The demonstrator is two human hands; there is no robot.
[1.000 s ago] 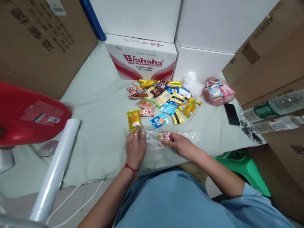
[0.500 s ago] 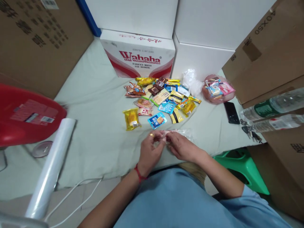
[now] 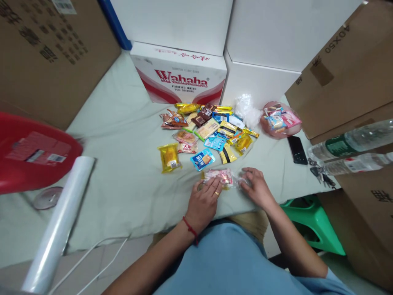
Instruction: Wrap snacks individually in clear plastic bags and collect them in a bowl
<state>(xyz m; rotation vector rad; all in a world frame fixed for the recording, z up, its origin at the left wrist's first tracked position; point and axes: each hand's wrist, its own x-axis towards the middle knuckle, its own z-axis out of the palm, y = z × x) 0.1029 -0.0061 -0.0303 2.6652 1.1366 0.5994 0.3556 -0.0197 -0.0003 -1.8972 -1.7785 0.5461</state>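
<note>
A clear plastic bag (image 3: 221, 176) with a few small snack packs inside lies on the pale cloth (image 3: 123, 164) near its front edge. My left hand (image 3: 205, 200), with a ring and a red wrist string, lies flat on the bag's left end with its fingers spread. At the bag's right end my right hand (image 3: 257, 189) has its fingers curled over the gathered plastic. Just beyond the bag is a loose heap of snack packets (image 3: 208, 129), among them a yellow pack (image 3: 168, 157) and a blue pack (image 3: 202, 159).
A filled pink bag of snacks (image 3: 281, 119), crumpled clear plastic (image 3: 247, 107), a black phone (image 3: 297, 149), keys (image 3: 319, 175) and two water bottles (image 3: 353, 149) lie right. A Wahaha carton (image 3: 181, 76) and white and brown boxes ring the cloth. A plastic roll (image 3: 58, 225), a red stool (image 3: 33, 151) and a green stool (image 3: 310, 221) stand nearby.
My hands met over the bag half a second ago and have now spread apart, pressing the bag down on the cloth. The bag is bunched shorter than one second ago.
</note>
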